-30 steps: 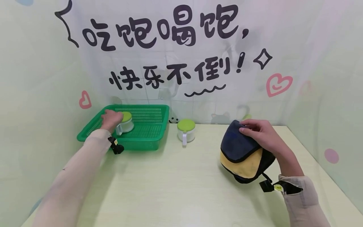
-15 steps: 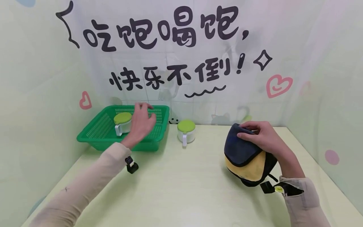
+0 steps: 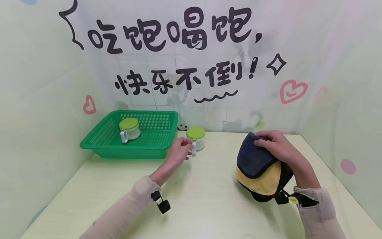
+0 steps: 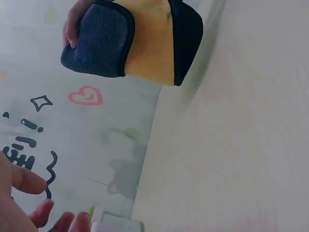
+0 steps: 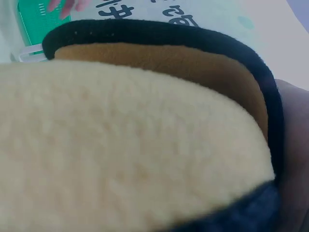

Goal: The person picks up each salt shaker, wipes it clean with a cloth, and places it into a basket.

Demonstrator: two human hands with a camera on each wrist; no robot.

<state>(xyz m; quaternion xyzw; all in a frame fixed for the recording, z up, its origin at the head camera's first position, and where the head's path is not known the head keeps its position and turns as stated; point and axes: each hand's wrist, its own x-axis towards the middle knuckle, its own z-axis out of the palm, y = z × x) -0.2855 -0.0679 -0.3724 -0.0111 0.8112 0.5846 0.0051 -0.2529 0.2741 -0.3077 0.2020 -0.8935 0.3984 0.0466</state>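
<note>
In the head view my left hand (image 3: pixel 178 152) is beside a small white seasoning jar (image 3: pixel 201 143) with a green lid, its fingertips close to the jar's upright handle. Seen from the left wrist, the thumb and fingers (image 4: pixel 29 181) stand apart with nothing held between them. My right hand (image 3: pixel 279 147) pinches the top of a thick folded cleaning cloth (image 3: pixel 257 156), dark blue on one face and yellow on the other with a black border. The cloth sags over the table at the right. Its plush yellow face (image 5: pixel 120 140) fills most of the right wrist view.
A green slotted plastic basket (image 3: pixel 128 146) stands at the back left. Inside it sits a second green-lidded jar (image 3: pixel 130 128) with a white handle. A printed curtain (image 3: pixel 209 109) hangs behind the pale table (image 3: pixel 209 205).
My left hand has left the jar in the basket and moved right, over the basket's rim, to the other jar. The right hand still holds the cloth, slightly lower.
</note>
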